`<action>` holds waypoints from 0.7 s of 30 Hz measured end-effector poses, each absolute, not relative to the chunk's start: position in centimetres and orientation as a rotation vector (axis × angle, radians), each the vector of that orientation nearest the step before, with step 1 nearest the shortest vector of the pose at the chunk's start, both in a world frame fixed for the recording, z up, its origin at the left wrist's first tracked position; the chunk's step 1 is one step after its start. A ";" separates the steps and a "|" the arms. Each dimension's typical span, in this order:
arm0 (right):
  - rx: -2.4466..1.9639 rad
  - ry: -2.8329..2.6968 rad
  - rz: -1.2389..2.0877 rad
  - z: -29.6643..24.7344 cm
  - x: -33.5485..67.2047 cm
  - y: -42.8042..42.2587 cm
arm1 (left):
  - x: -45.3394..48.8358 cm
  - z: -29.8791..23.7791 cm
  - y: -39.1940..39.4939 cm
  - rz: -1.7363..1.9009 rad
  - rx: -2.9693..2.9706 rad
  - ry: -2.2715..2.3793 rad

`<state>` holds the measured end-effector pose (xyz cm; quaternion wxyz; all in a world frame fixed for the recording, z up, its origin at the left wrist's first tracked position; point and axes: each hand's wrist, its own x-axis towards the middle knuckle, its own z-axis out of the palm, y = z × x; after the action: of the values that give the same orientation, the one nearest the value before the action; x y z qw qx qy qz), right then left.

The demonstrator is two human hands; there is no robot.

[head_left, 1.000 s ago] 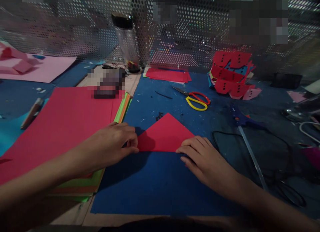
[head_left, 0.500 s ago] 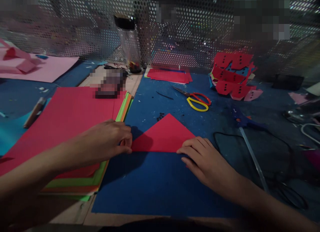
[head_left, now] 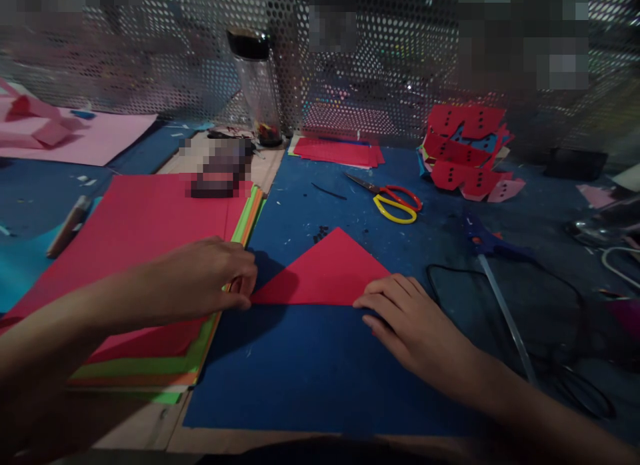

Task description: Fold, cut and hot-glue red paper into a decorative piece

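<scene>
A red paper folded into a triangle (head_left: pixel 330 271) lies on a blue sheet (head_left: pixel 310 371), its long folded edge toward me. My left hand (head_left: pixel 210 278) is curled, with its fingertips pressing the triangle's left corner. My right hand (head_left: pixel 405 318) rests on the right corner, fingers together and pressing down on the paper's edge.
A stack of coloured sheets topped by red (head_left: pixel 135 251) lies under my left arm. Red-and-yellow scissors (head_left: pixel 395 201), a blue glue gun (head_left: pixel 487 245) with a black cord, red cut-outs (head_left: pixel 465 151), more red paper (head_left: pixel 337 151) and a clear jar (head_left: pixel 257 85) stand before a perforated metal screen.
My left hand has slid leftward along the folded edge to the triangle's left corner, uncovering more of the red paper. My right hand has stayed in place.
</scene>
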<state>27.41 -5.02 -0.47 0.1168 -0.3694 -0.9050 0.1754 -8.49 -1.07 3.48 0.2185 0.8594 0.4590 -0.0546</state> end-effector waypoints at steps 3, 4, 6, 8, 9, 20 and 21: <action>-1.074 -2.642 0.507 -0.4 27.4 -5.1 | -8.2 3.9 -1.6 -0.092 2.453 1.262; -1.071 -2.642 0.502 -0.4 27.5 -5.1 | -8.1 4.0 -1.8 -0.052 2.467 1.276; -1.067 -2.645 0.488 -0.4 27.5 -5.1 | -7.8 4.0 -2.3 0.039 2.488 1.335; -1.064 -2.650 0.479 -0.3 27.5 -5.1 | -7.1 4.0 -2.8 0.126 2.511 1.384; -1.064 -2.653 0.476 -0.3 27.4 -5.1 | -6.6 3.9 -3.1 0.168 2.520 1.387; -1.055 -2.686 0.404 -0.4 27.3 -5.1 | 1.1 1.0 -4.5 0.367 2.341 1.335; -1.052 -2.693 0.401 -0.4 27.3 -5.1 | 1.5 0.9 -4.4 0.371 2.355 1.351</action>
<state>27.29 -5.07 -0.36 0.1109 -0.3582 -0.9169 0.1366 1.51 -4.36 0.86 0.1995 0.8422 0.4830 0.1327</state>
